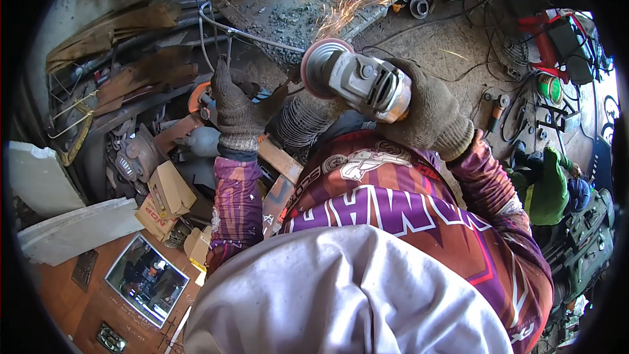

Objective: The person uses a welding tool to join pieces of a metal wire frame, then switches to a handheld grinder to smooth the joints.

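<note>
Beyond both hands, a rough grey metal slab [288, 0], sparks [341, 0] fanning across it. Below the left hand, a heap of scrap and cardboard boxes [167, 193], a framed mirror [147, 280] lower still. Between the hands but nearer the right, an angle grinder [357, 78], disc toward the slab. Right hand [429, 115], gloved, clamped around the grinder's body. Left hand [234, 108], gloved, well apart from the right, fingers closed on a dark handle; what exactly is gripped, impossible to tell.

Knit gloves; purple patterned sleeves
</note>
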`<state>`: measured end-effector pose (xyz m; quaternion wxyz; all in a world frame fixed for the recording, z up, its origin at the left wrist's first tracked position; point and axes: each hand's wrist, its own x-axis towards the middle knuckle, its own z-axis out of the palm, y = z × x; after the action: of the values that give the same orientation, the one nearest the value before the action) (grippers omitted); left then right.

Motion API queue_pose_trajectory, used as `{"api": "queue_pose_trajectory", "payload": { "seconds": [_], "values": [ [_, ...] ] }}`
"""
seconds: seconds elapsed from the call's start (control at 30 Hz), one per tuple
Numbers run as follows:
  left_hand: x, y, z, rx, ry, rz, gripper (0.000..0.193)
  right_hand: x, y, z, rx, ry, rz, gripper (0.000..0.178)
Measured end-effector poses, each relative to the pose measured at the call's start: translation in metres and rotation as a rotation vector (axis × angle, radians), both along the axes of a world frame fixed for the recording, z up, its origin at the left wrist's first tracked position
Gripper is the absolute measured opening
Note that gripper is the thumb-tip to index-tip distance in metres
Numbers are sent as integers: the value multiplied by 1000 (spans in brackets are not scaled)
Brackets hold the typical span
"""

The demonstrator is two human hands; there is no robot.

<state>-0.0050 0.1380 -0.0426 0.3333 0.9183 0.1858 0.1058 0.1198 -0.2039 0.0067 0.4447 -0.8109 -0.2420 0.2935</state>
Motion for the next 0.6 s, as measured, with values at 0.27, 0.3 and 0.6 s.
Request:
{"api": "queue_pose_trajectory", "payload": {
  "seconds": [0.27, 0.3, 0.6],
  "values": [
    [9, -6, 13, 247, -82, -94, 112, 2, -12, -8, -44, -84, 15, 87],
    [12, -8, 20, 416, -60, -141, 111, 1, -12, -8, -49, -132, 28, 86],
    [35, -23, 101, 207, 363, -200, 116, -12, -16, 4, -136, -99, -10, 85]
  ]
}}
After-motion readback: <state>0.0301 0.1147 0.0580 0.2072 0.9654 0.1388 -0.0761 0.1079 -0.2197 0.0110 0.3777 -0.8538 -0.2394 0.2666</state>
